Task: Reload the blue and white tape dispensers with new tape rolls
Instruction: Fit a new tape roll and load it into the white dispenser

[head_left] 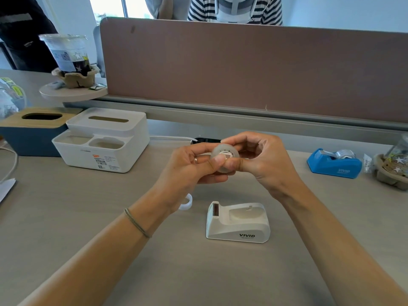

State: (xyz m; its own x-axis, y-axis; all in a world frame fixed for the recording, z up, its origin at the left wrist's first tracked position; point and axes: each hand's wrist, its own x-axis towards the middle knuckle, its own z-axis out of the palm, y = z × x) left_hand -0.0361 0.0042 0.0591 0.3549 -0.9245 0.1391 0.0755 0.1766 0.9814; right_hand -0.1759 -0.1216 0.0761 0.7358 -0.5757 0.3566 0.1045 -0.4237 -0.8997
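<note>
Both hands hold a clear tape roll with a white hub above the desk's middle. My left hand pinches its near side with the thumb on the face; my right hand grips its right side. Below them the white tape dispenser stands on the desk with its roll cradle bare. The blue tape dispenser sits at the right with a tape roll in it. A white empty ring lies on the desk, partly hidden by my left wrist.
A white tissue box organizer and a blue box with a wooden lid stand at the left. A brown partition closes the back, with people behind it. A drink cup sits on a small shelf. A cardboard cup holder is at far right.
</note>
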